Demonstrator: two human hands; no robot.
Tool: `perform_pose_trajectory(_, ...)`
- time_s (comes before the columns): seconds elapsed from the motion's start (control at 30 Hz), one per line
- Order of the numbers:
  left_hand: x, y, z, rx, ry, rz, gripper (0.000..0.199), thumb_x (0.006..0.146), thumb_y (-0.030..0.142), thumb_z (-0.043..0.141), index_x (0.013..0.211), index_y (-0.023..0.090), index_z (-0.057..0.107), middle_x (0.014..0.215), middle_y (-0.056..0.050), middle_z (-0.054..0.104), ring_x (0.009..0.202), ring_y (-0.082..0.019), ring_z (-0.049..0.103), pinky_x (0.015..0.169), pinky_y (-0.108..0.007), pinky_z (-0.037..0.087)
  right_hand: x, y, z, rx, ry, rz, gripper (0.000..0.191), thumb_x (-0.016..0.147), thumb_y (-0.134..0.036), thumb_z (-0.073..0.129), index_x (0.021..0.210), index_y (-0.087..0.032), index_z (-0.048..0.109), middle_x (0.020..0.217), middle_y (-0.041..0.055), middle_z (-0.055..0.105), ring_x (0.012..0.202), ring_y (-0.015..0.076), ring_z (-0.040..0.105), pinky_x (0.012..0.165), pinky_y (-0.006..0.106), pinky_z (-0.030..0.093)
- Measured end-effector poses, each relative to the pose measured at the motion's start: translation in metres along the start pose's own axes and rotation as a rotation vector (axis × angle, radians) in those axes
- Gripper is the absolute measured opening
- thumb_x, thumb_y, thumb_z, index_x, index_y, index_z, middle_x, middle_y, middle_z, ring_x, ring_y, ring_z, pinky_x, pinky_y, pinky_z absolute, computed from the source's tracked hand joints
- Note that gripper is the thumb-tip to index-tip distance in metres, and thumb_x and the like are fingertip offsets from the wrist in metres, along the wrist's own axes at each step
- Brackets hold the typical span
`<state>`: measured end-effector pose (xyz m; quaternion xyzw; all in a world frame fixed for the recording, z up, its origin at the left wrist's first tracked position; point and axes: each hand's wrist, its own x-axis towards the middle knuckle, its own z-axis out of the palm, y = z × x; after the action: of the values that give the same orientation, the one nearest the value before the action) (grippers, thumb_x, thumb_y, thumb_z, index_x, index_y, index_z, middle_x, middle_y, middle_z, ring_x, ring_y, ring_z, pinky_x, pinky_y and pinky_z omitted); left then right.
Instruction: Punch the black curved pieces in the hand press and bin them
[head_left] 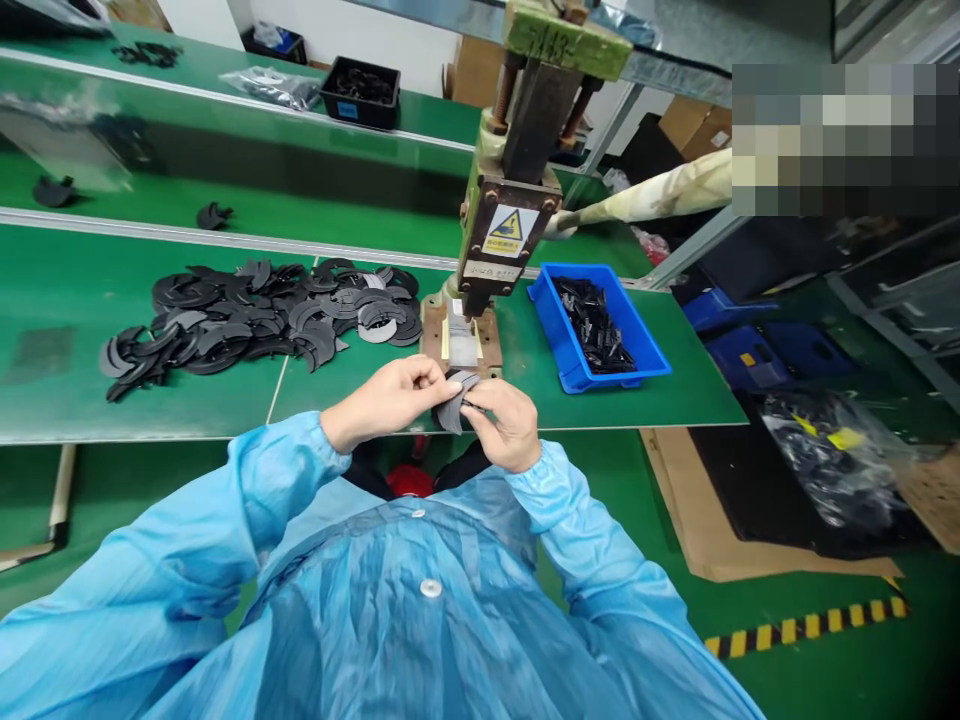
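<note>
Between my two hands is a dark curved plastic part, held just in front of the base of a green hand press. My left hand pinches its upper left side with thumb and forefinger. On its right side, the fingers of my right hand are closed. A pale block sits on the press base, under the ram. To the left lies a wide pile of black curved parts. A blue bin holding small black pieces stands right of the press.
The press lever reaches out to the upper right. Behind the green table runs a sunken green strip with two loose black parts. Farther back stands a black bin beside a clear plastic bag. Cardboard lies at the lower right.
</note>
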<state>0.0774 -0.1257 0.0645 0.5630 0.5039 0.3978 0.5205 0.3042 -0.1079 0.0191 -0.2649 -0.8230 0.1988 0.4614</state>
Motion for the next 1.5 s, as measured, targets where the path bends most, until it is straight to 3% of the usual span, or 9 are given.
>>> perform_pose_trajectory(0.13,-0.002,-0.001,-0.001,-0.172,-0.102,-0.01,0.043,0.085,0.059,0.086,0.092,0.021,0.068,0.082,0.0,0.064,0.07,-0.012,0.056,0.064,-0.023,0.046,-0.002,0.004,-0.002,0.03,0.042,0.045,0.015,0.097,-0.028,0.072,0.112,-0.03,0.073,0.104,0.0052,0.08,0.098,0.0216,0.077,0.089,0.043,0.066)
perform_pose_trajectory(0.23,0.007,-0.012,-0.014,-0.193,-0.16,-0.104,0.05,0.085,0.065,0.084,0.082,0.019,0.066,0.068,0.002,0.059,0.057,-0.009,0.052,0.054,-0.021,0.042,-0.005,0.02,-0.006,0.021,0.038,0.123,0.024,0.097,-0.029,0.072,0.121,-0.029,0.073,0.113,0.0073,0.079,0.108,0.023,0.077,0.096,0.045,0.065)
perform_pose_trajectory(0.5,0.121,-0.048,-0.117,-0.276,0.515,-0.349,0.036,0.094,0.03,0.086,0.079,0.018,0.055,0.067,0.0,0.064,0.052,-0.006,0.057,0.051,-0.016,0.047,-0.035,0.086,-0.011,-0.1,0.218,0.373,0.024,0.102,-0.034,0.063,0.122,-0.023,0.07,0.115,0.0108,0.074,0.104,0.0225,0.074,0.094,0.045,0.066)
perform_pose_trajectory(0.67,0.204,-0.029,-0.166,-0.231,0.616,-0.315,0.02,0.107,0.024,0.069,0.093,0.014,0.06,0.067,0.001,0.062,0.05,-0.004,0.053,0.054,-0.014,0.047,-0.039,0.091,-0.012,-0.136,0.232,0.384,0.02,0.102,-0.034,0.062,0.117,-0.024,0.072,0.11,0.0098,0.075,0.1,0.0228,0.075,0.089,0.044,0.067)
perform_pose_trajectory(0.83,0.235,-0.032,-0.181,-0.173,0.64,-0.299,0.024,0.098,0.012,0.076,0.116,0.014,0.059,0.087,-0.003,0.071,0.063,-0.01,0.069,0.066,-0.021,0.058,-0.037,0.085,-0.014,-0.165,0.236,0.381,0.017,0.102,-0.034,0.062,0.112,-0.025,0.072,0.106,0.0095,0.076,0.096,0.0235,0.075,0.084,0.043,0.066)
perform_pose_trajectory(1.03,0.206,-0.058,-0.182,-0.037,0.653,-0.25,0.019,0.097,0.008,0.072,0.114,0.012,0.065,0.096,-0.006,0.075,0.062,-0.009,0.064,0.059,-0.022,0.049,-0.039,0.085,-0.012,-0.157,0.236,0.368,0.016,0.103,-0.033,0.061,0.109,-0.024,0.073,0.104,0.0088,0.076,0.098,0.0234,0.075,0.087,0.043,0.064)
perform_pose_trajectory(1.2,0.154,-0.057,-0.171,0.109,0.657,-0.12,0.015,0.103,0.028,0.07,0.098,0.014,0.074,0.089,-0.005,0.077,0.065,-0.011,0.057,0.062,-0.022,0.043,-0.036,0.084,-0.011,-0.123,0.228,0.319,0.02,0.106,-0.031,0.056,0.11,-0.023,0.074,0.105,0.0094,0.076,0.101,0.0221,0.074,0.09,0.041,0.062)
perform_pose_trajectory(1.33,0.1,-0.064,-0.133,0.33,0.625,0.066,0.05,0.106,0.055,0.058,0.077,0.017,0.074,0.07,-0.004,0.069,0.068,-0.017,0.06,0.066,-0.028,0.044,-0.033,0.073,-0.016,-0.113,0.182,0.298,0.031,0.11,-0.033,0.048,0.113,-0.023,0.077,0.104,0.0097,0.078,0.1,0.0204,0.074,0.089,0.039,0.063)
perform_pose_trajectory(1.5,0.029,-0.099,-0.07,0.408,0.286,0.101,0.059,0.107,0.065,0.05,0.073,0.021,0.07,0.064,-0.001,0.06,0.062,-0.018,0.058,0.063,-0.03,0.044,-0.019,0.071,-0.061,-0.224,0.098,0.362,0.038,0.111,-0.04,0.045,0.113,-0.025,0.08,0.106,0.0077,0.081,0.103,0.0194,0.075,0.096,0.039,0.063)
